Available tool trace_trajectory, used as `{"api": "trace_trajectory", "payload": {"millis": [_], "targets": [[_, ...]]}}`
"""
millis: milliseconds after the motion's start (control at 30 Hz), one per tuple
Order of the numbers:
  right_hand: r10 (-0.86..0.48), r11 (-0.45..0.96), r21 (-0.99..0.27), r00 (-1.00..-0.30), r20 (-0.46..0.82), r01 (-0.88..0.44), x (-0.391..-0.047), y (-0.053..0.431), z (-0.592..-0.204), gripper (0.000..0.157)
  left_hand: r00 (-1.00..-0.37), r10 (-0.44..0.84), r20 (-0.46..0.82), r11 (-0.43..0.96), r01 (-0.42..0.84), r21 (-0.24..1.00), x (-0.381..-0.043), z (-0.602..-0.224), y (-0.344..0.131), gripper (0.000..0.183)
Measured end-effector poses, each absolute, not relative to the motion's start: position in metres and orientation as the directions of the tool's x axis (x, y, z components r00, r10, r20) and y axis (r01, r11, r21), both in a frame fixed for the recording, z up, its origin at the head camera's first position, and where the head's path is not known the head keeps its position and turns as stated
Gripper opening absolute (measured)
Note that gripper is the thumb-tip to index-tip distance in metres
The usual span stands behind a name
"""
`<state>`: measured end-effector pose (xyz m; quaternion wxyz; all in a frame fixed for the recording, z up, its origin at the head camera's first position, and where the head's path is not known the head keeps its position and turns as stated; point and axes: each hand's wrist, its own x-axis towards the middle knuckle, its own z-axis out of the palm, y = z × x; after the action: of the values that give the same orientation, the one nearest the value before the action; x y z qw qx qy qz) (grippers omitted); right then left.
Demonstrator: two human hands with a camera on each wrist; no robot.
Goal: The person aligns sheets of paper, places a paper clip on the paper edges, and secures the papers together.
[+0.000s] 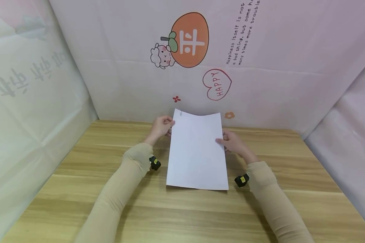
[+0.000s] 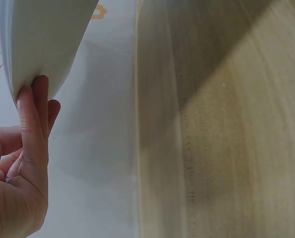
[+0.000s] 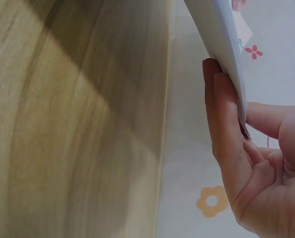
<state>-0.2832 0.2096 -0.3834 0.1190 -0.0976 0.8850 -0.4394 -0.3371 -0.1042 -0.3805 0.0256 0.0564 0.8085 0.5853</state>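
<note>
Several white paper sheets (image 1: 197, 152), or one thick sheet, are held up lengthwise over the table, with the upper edge bowed. A small paper clip (image 1: 180, 113) sits at the upper left corner. My left hand (image 1: 162, 126) pinches the left edge near the top, its thumb in front. Lower on the opposite edge, my right hand (image 1: 233, 141) grips the paper between thumb and fingers. Both wrist views show fingers pressed flat on the underside: the left hand (image 2: 31, 158) below the paper (image 2: 48, 39), the right hand (image 3: 257, 168) along the paper (image 3: 219, 39).
Under the paper lies a wood-grain table (image 1: 194, 216). A white printed cloth (image 1: 134, 87) hangs right behind its far edge, and further cloth (image 1: 33, 111) rises at the left side. Black wrist cameras (image 1: 154, 163) sit at both sleeves.
</note>
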Motion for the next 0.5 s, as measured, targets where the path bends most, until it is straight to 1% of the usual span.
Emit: {"api": "trace_trajectory", "payload": {"millis": [233,500], "targets": [[-0.272,0.606,-0.794,-0.950,-0.156,-0.043,-0.2865,0.2105,-0.3887,0.043,-0.995,0.096,0.020,0.337,0.051,0.940,-0.3388,-0.3879,-0.1021,0.020],[-0.279,0.607,-0.794,-0.945,-0.171,-0.036,-0.2898,0.2089,-0.3927,0.041,-0.992,0.127,-0.015,0.351,0.031,0.936,-0.3367,-0.3908,-0.0991,0.025]]}}
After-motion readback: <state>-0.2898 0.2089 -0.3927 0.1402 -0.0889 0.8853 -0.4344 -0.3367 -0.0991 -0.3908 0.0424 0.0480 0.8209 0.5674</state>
